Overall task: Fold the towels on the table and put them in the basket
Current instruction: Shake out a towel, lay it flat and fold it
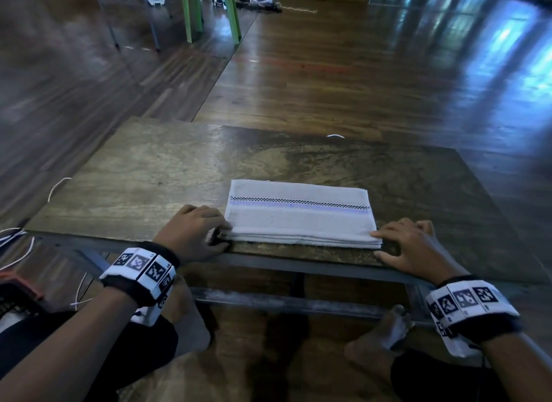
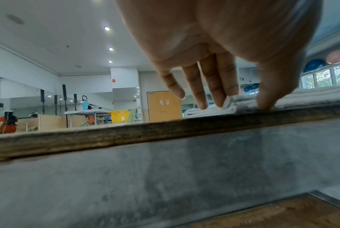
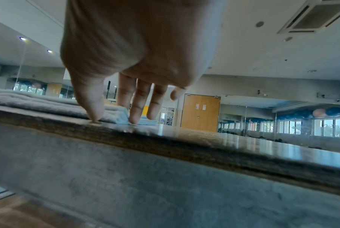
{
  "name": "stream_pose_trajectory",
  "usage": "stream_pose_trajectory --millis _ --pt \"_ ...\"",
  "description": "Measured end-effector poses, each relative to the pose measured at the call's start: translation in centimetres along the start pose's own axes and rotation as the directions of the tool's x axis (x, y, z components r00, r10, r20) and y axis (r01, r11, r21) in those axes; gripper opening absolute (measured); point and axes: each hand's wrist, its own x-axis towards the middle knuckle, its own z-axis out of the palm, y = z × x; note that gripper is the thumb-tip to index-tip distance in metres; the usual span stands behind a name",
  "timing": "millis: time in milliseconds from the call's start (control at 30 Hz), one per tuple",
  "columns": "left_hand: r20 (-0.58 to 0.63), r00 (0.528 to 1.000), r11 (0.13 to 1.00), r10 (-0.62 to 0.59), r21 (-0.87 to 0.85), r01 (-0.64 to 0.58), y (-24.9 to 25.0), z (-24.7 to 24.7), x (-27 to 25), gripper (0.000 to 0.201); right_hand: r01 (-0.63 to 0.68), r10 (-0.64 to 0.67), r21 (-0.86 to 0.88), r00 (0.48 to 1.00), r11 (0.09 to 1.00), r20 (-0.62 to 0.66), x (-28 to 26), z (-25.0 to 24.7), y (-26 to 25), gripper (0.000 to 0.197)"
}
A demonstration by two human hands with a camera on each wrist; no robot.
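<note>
A folded white towel (image 1: 298, 216) with a black-checked and a purple stripe lies flat on the wooden table (image 1: 149, 186), close to the near edge. My left hand (image 1: 225, 235) is at its near left corner, fingertips touching the stacked layers and thumb down on the table by the front edge. In the left wrist view the fingers (image 2: 214, 86) hang fairly straight against the towel (image 2: 312, 95). My right hand (image 1: 378, 243) mirrors this at the near right corner. Its thumb (image 3: 93, 104) presses the table beside the towel (image 3: 38, 101). Neither hand grips anything.
A red-rimmed dark container (image 1: 21, 285) shows partly at the lower left, beside the table. White cables (image 1: 56, 189) trail off the table's left side. Green chair legs (image 1: 209, 13) stand far back. My bare feet (image 1: 388, 333) are under the table. A yellow basket (image 2: 119, 116) stands far across the room.
</note>
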Motion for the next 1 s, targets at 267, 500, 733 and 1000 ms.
stream_pose_trajectory --millis 267,500,733,1000 --pt "0.03 0.997 0.997 0.072 0.036 -0.073 0.2 0.4 -1.0 0.047 0.104 -0.102 -0.008 0.988 0.995 0.119 -0.9 -0.3 -0.9 0.054" --pt "0.009 0.999 0.995 -0.039 -0.088 0.04 0.2 -0.2 -1.8 0.023 0.051 -0.063 0.264 0.997 0.963 0.035 -2.2 -0.1 -0.9 0.03" --pt "-0.077 0.987 0.897 -0.143 -0.431 0.097 0.0 -3.7 -1.8 0.014 -0.004 0.05 0.624 0.997 0.781 -0.057 -2.1 -3.5 -1.4 0.017" --pt "-0.146 0.955 0.71 -0.26 -0.699 0.086 1.3 -6.9 -0.8 0.026 -0.143 0.221 0.935 0.973 0.323 0.072 0.5 -7.1 -2.5 0.02"
